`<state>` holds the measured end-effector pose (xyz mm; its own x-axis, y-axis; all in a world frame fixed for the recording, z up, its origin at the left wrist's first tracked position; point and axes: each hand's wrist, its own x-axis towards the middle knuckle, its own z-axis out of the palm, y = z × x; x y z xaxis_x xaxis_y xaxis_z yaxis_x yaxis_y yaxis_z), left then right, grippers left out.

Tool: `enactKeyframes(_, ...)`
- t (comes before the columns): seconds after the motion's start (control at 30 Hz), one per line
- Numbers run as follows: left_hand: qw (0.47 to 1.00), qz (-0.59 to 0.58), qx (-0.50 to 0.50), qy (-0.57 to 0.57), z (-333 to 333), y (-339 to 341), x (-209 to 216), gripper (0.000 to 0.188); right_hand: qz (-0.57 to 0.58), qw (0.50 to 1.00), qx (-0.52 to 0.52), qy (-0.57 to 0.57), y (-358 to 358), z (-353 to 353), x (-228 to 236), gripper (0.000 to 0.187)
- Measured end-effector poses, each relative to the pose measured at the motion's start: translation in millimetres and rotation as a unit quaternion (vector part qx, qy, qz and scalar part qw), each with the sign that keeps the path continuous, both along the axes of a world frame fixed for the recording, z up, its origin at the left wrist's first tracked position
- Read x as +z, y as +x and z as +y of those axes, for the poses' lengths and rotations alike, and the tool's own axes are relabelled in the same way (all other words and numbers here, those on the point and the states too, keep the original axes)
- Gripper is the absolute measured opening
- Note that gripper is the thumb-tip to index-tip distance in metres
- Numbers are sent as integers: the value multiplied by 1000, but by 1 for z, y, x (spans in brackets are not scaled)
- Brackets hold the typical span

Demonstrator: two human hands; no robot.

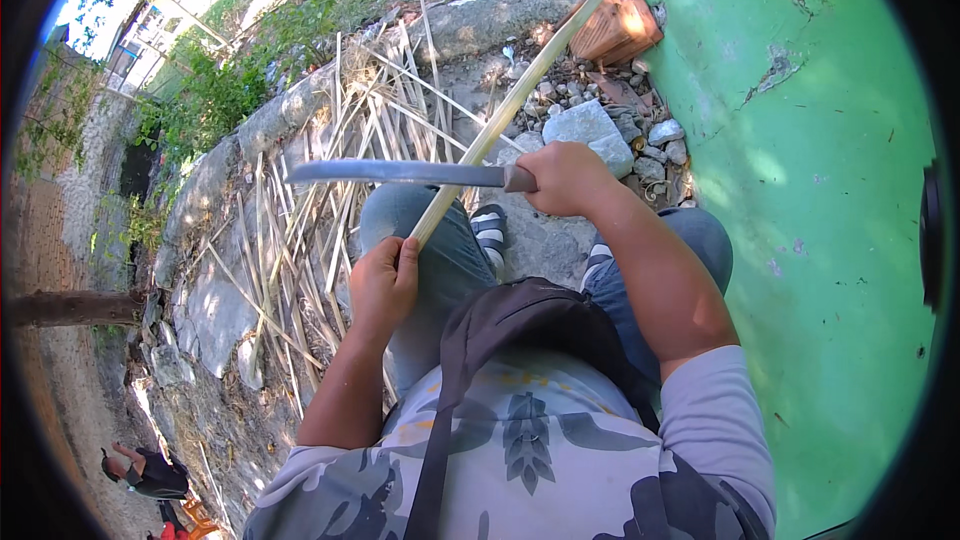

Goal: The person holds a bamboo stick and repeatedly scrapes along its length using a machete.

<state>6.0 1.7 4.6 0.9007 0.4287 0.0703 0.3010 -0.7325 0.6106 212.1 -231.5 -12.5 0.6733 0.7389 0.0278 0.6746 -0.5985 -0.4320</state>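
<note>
My left hand (384,286) is closed around the lower end of a long, pale bamboo strip (530,77), thumb on top. The strip slants up and away to the right, its far end beside the green wall. My right hand (570,178) grips the handle of a machete (400,173). Its long grey blade points left and crosses over the strip above my left knee; whether blade and strip touch, I cannot tell.
Many split bamboo strips (300,240) lie heaped on the ground ahead and left. Stones (585,130) and orange-brown bricks (618,32) sit by the green wall (810,240) on my right. A black bag (530,315) rests on my lap. Another person (150,472) is at the lower left.
</note>
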Motion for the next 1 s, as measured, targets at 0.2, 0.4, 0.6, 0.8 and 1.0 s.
enactKeyframes(0.2, 1000, -3, -9, -7, 4, -1, -6, 34, 6, 999, -24, -27, 21, -8, 2, 15)
enactKeyframes(0.4, 1000, -8, -4, -11, 2, 0, -2, 32, 58, 988, -112, 86, 29, -21, -4, 20)
enactKeyframes(0.6, 999, -26, -5, -26, 4, -2, -7, 32, 18, 996, -28, 79, 8, -8, 3, 17)
enactKeyframes(0.8, 1000, -5, -7, 7, 4, -2, -4, 34, -59, 998, 31, -1, 10, -5, 11, 17)
enactKeyframes(1.0, 1000, -10, 1, -9, 0, 0, -1, 34, 46, 987, -127, 85, 32, -24, -2, 19)
